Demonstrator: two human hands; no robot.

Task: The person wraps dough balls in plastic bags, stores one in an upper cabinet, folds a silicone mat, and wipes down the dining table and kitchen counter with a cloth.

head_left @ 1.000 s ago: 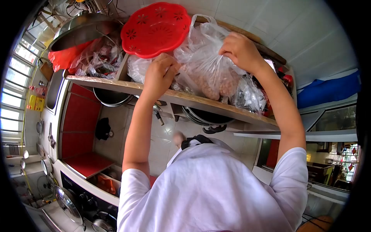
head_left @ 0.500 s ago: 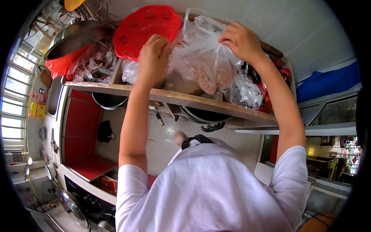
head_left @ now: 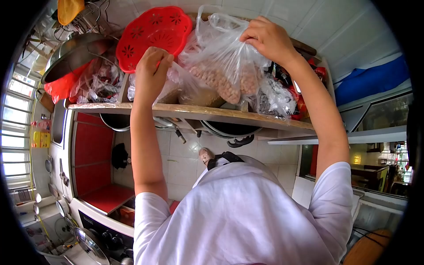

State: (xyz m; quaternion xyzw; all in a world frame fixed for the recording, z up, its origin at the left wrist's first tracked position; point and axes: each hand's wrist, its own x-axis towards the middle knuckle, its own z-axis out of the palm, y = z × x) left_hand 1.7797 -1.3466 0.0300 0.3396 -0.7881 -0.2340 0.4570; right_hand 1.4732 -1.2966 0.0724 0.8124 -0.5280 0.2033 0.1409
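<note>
In the head view, my right hand is closed on the gathered top of a clear plastic bag. Pale pink peanuts show through its lower part, which rests in an open drawer-like shelf. My left hand has its fingers pinched together at the edge of a thin translucent bag, left of the peanuts. That plastic stretches away from my fingertips to the right, and something tan and grain-like shows under it. Behind my left hand leans a red plastic basket with flower-shaped holes.
A wooden front board edges the shelf. Left of the basket are a metal wok or bowl and crumpled bags. Another crumpled white bag lies at right. Dark pots sit below; a blue cloth hangs at far right.
My left hand has moved left, farther from my right hand, and the plastic between them is more spread. The peanuts show more plainly. The whole view has shifted slightly.
</note>
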